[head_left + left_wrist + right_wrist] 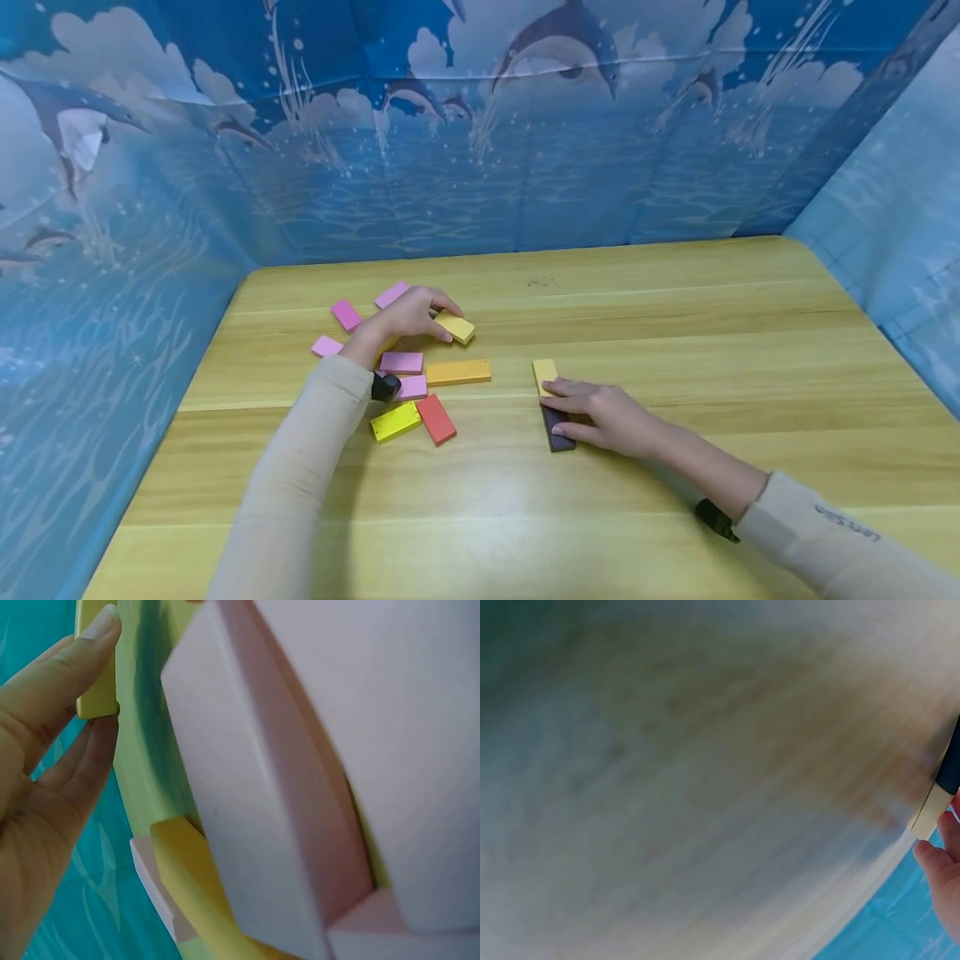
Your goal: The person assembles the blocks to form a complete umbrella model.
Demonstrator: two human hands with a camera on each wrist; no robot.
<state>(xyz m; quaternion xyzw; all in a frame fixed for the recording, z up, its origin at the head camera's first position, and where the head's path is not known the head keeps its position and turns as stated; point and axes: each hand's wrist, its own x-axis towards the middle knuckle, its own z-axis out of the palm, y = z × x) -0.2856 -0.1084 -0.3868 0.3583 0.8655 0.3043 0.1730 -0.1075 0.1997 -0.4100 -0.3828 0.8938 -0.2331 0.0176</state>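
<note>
My left hand pinches a pale yellow block between thumb and fingers, at the right of a loose group of blocks. In the left wrist view the same pale yellow block sits at the fingertips. My right hand rests with extended fingers on two blocks lying end to end. One is a second pale yellow block, farther from me; the other is a dark block, nearer, with the thumb on it. Part of both is hidden under the fingers.
Around the left wrist lie several pink blocks, an orange piece, a red block and a bright yellow block. The wooden table ends at a blue dolphin-print curtain behind and at the sides.
</note>
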